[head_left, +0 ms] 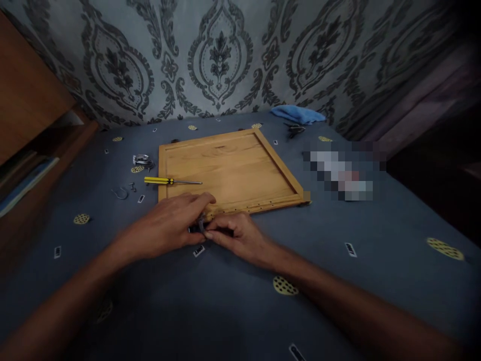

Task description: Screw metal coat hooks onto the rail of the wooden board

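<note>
At the near edge of the wooden panel (229, 170), your right hand (242, 237) pinches a small grey piece (202, 224) between itself and your left hand (171, 221), whose hold I cannot tell.

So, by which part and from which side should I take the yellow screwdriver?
Likely best by its thick handle, coming from the left: the handle's end juts past the left edge of the wooden panel, while the thin shaft lies over the panel, pointing right.
</note>
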`<action>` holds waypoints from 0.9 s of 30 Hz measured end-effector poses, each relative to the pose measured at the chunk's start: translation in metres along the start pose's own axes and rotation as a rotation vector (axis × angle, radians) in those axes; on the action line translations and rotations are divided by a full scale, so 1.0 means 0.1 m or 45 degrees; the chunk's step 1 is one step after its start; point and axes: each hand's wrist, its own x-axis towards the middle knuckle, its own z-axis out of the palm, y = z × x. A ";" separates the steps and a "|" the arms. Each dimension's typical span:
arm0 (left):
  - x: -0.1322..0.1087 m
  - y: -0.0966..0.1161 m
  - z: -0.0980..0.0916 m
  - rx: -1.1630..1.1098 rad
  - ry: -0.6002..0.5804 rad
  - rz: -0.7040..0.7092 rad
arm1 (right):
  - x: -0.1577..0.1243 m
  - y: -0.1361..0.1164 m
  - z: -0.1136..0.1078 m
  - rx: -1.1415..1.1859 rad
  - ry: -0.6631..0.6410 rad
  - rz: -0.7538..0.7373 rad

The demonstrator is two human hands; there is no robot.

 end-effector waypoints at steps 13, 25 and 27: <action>-0.07 -0.04 0.09 -0.219 0.068 -0.126 | -0.06 0.06 -0.03 -0.767 0.233 -0.440; -0.09 -0.08 0.19 -0.391 0.167 -0.193 | -0.07 0.03 -0.06 -1.042 0.124 -0.524; -0.11 -0.09 0.21 -0.423 0.185 -0.186 | -0.07 0.03 -0.05 -1.062 0.114 -0.518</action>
